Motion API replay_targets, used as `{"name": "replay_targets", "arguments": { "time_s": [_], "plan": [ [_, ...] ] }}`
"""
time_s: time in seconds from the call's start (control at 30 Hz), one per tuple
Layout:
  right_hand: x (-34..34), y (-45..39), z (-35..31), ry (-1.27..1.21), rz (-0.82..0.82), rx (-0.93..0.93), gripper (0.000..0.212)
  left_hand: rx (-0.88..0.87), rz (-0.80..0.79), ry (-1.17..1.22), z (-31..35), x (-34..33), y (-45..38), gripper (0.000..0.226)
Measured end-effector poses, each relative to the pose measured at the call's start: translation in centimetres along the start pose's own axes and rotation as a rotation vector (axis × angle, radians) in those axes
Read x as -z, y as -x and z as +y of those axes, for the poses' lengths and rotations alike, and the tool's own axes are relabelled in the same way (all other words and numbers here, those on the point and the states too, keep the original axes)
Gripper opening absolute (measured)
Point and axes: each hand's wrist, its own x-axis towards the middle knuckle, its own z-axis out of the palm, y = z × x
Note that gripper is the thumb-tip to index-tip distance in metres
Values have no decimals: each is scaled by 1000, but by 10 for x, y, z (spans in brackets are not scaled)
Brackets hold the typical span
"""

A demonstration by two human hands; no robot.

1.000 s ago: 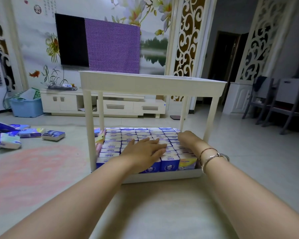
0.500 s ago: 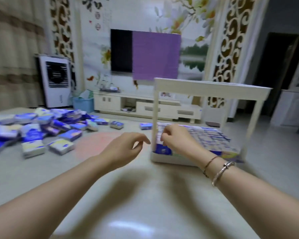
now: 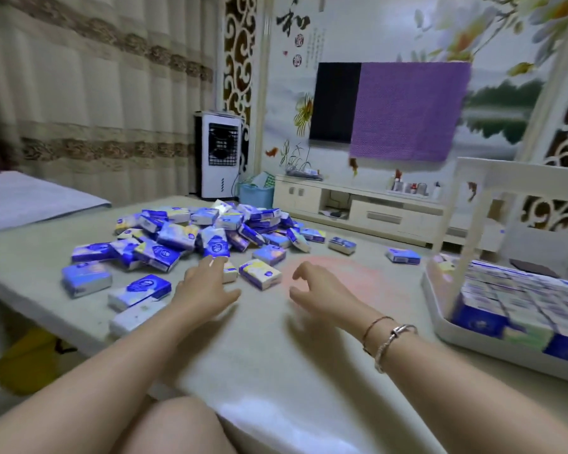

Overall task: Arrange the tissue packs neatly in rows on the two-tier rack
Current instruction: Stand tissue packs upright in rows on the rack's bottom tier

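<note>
We are reaching both hands over the bench: left hand [image 3: 204, 286] and right hand [image 3: 318, 290], fingers apart and holding nothing. The nearest tissue pack [image 3: 260, 273] is lying flat, its long axis running left to right, slightly angled. Grabbing from the loose pile [image 3: 191, 234] risks toppling packs. The rack [image 3: 440, 316] is sitting well to the right.

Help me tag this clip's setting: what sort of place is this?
Most likely a home living room: a wall-mounted TV above a low white media cabinet, long curtains, and a standing air cooler.
</note>
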Motion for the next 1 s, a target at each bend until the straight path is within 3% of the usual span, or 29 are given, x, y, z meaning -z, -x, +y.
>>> {"name": "replay_targets", "arguments": {
  "time_s": [0.2,0.37,0.47,0.6,0.77,1.0],
  "plan": [
    [-34,-41,-3,-113,37,-88,62,121,10,170,-4,-22,-41,66],
    [-51,-54,4,-127,86,-70,44,39,4,194,3,-29,-48,70],
    [-43,-47,14,-318,150,-87,37,-48,-42,252,12,-28,-42,69],
    [-5,-19,27,-579,273,-83,45,-188,-21,363,51,-23,-23,53],
    [61,37,67,-609,396,-76,44,-346,-78,466,125,-16,5,32],
    [152,145,130,-634,482,-91,49,-585,-246,536,245,-16,56,23]
  ]
}}
